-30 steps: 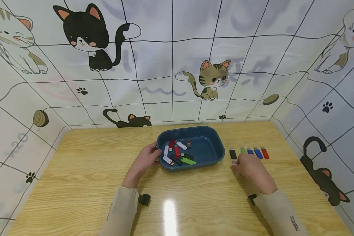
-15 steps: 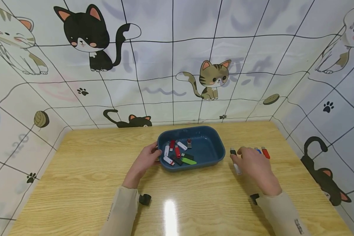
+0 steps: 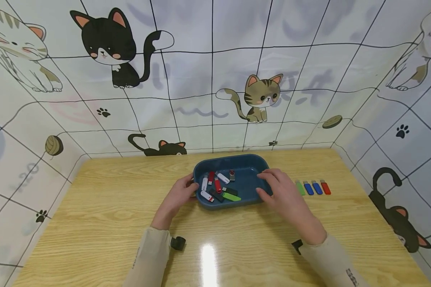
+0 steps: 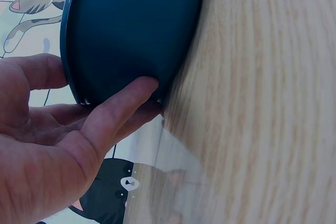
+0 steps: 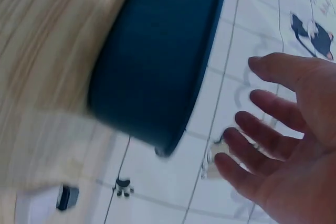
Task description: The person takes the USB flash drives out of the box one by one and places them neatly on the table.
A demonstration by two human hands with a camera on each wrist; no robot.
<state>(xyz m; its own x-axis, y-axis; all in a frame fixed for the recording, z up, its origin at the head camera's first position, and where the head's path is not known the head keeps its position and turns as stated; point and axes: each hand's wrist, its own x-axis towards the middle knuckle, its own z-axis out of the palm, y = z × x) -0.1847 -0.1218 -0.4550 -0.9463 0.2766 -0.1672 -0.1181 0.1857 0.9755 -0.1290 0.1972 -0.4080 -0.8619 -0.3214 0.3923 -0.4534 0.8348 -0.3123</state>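
Observation:
A dark blue plastic basin [image 3: 247, 184] sits on the table, with several USB flash drives, such as a red one [image 3: 217, 185] and a green one [image 3: 231, 197], gathered in its left half. My left hand [image 3: 177, 196] grips the basin's left end; in the left wrist view the thumb presses its outer wall [image 4: 131, 30]. Over the basin's right end hovers my right hand [image 3: 287, 199], fingers spread and holding nothing. The right wrist view shows this hand [image 5: 283, 145] apart from the wall.
Right of the basin stands a row of flash drives: green [image 3: 300, 188], blue [image 3: 308, 188], another blue [image 3: 317, 187], red [image 3: 325, 187]. A blurred white-and-black object [image 5: 44, 203] lies at lower left in the right wrist view. Cat-print sheets [image 3: 186, 79] enclose the table [image 3: 104, 223].
My right hand has left the row of flash drives and moved left to the basin's right end, uncovering the green and blue drives. The left hand keeps its grip.

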